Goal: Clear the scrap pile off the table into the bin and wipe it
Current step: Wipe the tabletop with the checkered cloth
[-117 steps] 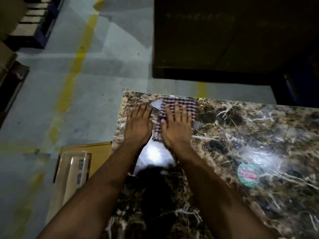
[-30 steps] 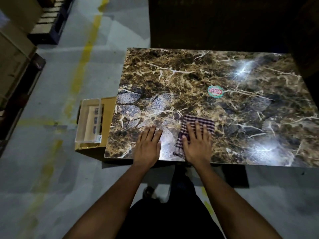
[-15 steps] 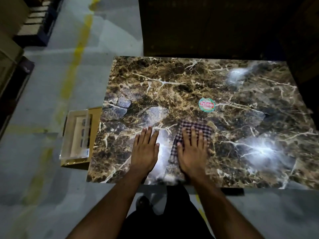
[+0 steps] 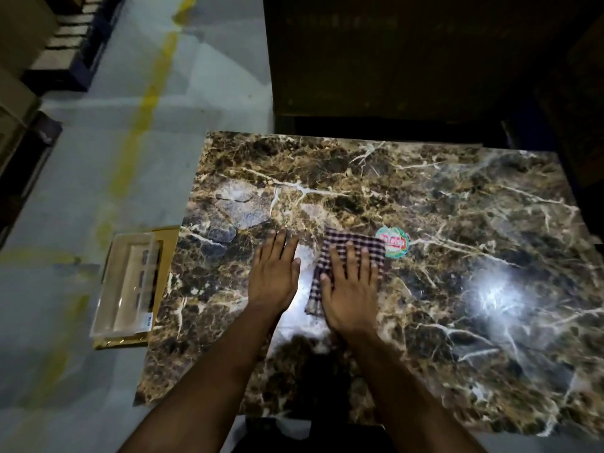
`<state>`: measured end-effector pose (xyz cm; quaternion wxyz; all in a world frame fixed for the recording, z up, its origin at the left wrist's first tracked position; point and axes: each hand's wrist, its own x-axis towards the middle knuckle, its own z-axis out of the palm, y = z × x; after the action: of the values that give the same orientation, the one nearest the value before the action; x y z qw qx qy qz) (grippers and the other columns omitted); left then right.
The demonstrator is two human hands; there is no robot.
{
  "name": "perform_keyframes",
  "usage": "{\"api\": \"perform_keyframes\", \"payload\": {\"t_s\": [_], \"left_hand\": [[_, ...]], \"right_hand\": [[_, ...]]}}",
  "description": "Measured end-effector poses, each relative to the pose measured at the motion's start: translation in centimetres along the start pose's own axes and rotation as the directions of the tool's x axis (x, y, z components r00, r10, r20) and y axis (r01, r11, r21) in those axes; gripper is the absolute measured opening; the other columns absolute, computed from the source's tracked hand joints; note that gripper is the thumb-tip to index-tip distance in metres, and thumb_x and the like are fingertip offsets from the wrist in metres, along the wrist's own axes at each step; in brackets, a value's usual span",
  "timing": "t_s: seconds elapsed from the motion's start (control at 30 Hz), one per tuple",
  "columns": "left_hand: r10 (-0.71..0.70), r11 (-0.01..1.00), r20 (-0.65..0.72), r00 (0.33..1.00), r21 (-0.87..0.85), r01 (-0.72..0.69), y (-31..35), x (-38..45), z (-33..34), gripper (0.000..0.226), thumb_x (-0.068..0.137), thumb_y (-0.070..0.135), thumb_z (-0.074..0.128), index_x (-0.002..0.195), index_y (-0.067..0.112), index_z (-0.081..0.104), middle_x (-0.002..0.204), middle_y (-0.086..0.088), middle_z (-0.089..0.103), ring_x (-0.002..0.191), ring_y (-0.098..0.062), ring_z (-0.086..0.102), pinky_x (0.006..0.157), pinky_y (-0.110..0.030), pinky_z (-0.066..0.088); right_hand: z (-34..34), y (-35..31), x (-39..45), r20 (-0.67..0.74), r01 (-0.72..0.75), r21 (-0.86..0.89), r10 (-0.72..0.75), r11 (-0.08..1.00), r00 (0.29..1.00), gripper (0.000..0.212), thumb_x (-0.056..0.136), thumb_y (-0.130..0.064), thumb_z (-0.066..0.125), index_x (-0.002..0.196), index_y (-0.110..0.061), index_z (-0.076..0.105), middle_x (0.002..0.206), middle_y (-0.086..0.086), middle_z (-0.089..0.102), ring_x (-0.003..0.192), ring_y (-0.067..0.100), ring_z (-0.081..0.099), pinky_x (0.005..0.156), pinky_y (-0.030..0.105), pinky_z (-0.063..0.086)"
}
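Observation:
A brown marble-patterned table (image 4: pixel 457 207) fills the middle and right of the head view. My right hand (image 4: pixel 351 289) lies flat with straight fingers on a dark checked cloth (image 4: pixel 362 241), pressing it onto the tabletop. Just left of it, my left hand (image 4: pixel 274 273) rests flat and open on the bare marble, apart from the cloth. The cloth's far right corner touches a round green and red sticker (image 4: pixel 394 241) on the table. No scrap pile shows on the surface.
Left of the table, on the grey floor, a clear plastic tray (image 4: pixel 125 284) lies on a yellow box (image 4: pixel 165 237). A yellow floor line (image 4: pixel 143 103) runs away to the far left. Dark cardboard stacks (image 4: pixel 392 53) stand behind the table, and pallets (image 4: pixel 65 44) sit at far left.
Both hands have slid away from the near edge toward the table's middle, the right one pushing the cloth forward until it reaches the sticker. The camera view has shifted with them.

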<state>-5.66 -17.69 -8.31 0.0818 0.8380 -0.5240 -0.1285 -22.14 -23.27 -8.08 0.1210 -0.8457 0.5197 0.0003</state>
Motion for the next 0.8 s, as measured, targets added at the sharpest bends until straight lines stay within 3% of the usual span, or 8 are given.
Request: {"api": "perform_keyframes", "payload": {"t_s": [0.17, 0.37, 0.57, 0.73, 0.8], "left_hand": [[-0.011, 1.000, -0.025, 1.000, 0.007, 0.011, 0.4, 2.9, -0.2, 0.054, 0.107, 0.035, 0.031, 0.159, 0.024, 0.023, 0.169, 0.000, 0.016, 0.155, -0.022, 0.012, 0.125, -0.045, 0.015], [-0.025, 0.999, -0.027, 0.999, -0.027, 0.025, 0.5, 5.9, -1.1, 0.053, 0.108, 0.038, 0.031, 0.159, 0.025, 0.024, 0.169, -0.001, 0.017, 0.156, -0.022, 0.011, 0.125, -0.045, 0.013], [-0.083, 0.996, -0.047, 0.995, -0.017, 0.082, 0.3, 9.2, -1.2, 0.052, 0.107, 0.033, 0.032, 0.158, 0.024, 0.025, 0.169, -0.001, 0.017, 0.155, -0.022, 0.012, 0.125, -0.044, 0.016], [-0.076, 0.997, -0.059, 0.995, -0.008, 0.076, 0.4, 12.3, -2.0, 0.053, 0.107, 0.036, 0.031, 0.158, 0.023, 0.025, 0.168, 0.000, 0.017, 0.155, -0.020, 0.010, 0.125, -0.041, 0.008], [-0.070, 0.998, -0.077, 0.995, -0.005, 0.070, 0.7, 13.3, -2.2, 0.052, 0.107, 0.035, 0.033, 0.157, 0.022, 0.028, 0.168, -0.001, 0.019, 0.155, -0.019, 0.012, 0.124, -0.040, 0.009]], "right_hand": [[-0.2, -1.3, 7.6, -0.003, 0.168, 0.020, -0.168, 0.985, 0.986, 0.061, 0.100, -0.052, 0.031, 0.159, -0.033, 0.029, 0.168, 0.003, 0.024, 0.157, 0.031, 0.012, 0.126, 0.051, 0.013], [-1.0, 0.2, 8.4, -0.042, -0.020, 0.013, 0.020, 1.000, 0.999, 0.062, 0.102, -0.051, 0.032, 0.160, -0.033, 0.021, 0.169, 0.005, 0.020, 0.156, 0.033, 0.010, 0.126, 0.053, 0.009], [-0.6, -2.5, 14.0, 0.017, 0.179, 0.049, -0.180, 0.983, 0.983, 0.061, 0.103, -0.051, 0.026, 0.161, -0.033, 0.019, 0.170, 0.004, 0.016, 0.157, 0.031, 0.005, 0.126, 0.051, 0.005], [-1.6, -0.2, 17.4, -0.037, -0.007, 0.023, 0.008, 1.000, 0.999, 0.063, 0.103, -0.053, 0.025, 0.161, -0.032, 0.018, 0.170, 0.006, 0.016, 0.157, 0.033, 0.006, 0.126, 0.054, 0.004], [-1.4, -0.9, 16.3, -0.072, 0.009, 0.030, -0.007, 1.000, 0.997, 0.063, 0.102, -0.052, 0.029, 0.161, -0.030, 0.022, 0.169, 0.008, 0.019, 0.156, 0.035, 0.010, 0.126, 0.054, 0.006]]}}
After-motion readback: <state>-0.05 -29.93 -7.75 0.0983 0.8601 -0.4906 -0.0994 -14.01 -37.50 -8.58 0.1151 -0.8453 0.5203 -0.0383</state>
